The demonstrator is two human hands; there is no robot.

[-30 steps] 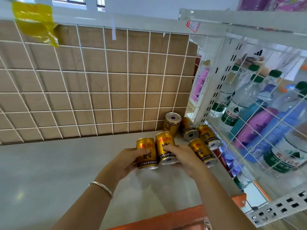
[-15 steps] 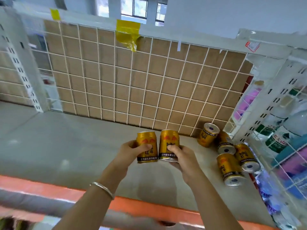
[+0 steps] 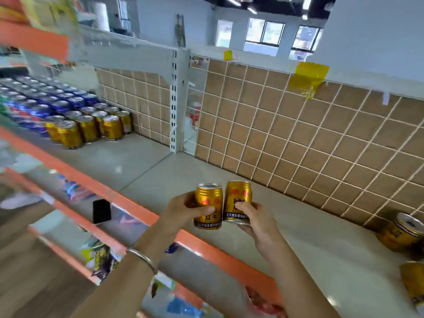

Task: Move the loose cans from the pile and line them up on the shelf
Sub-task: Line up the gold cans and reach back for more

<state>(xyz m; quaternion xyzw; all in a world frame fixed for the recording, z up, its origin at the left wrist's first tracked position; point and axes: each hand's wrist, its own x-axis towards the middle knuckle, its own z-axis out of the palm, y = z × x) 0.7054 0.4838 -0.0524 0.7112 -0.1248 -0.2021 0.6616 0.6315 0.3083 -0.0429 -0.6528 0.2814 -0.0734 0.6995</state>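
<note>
My left hand [image 3: 183, 210] grips a gold can [image 3: 210, 200] upright, and my right hand [image 3: 254, 218] grips a second gold can [image 3: 238, 198] right beside it; the two cans touch, held above the front of the grey shelf [image 3: 321, 237]. Loose gold cans [image 3: 400, 232] of the pile lie at the far right edge, another gold can [image 3: 413, 283] below them. Far left on the shelf, lined-up gold cans [image 3: 89, 127] stand upright in rows.
Blue cans [image 3: 46, 104] fill the shelf left of the gold rows. A wire grid over brown board [image 3: 298, 134] backs the shelf, with a white slotted upright [image 3: 174, 104] between bays. An orange front rail [image 3: 103, 189] edges the shelf; lower shelves hold blurred packets.
The view has swung left, away from the pile. Both hands have carried their cans leftward along the shelf, and the standing rows at the far left have come into sight.
</note>
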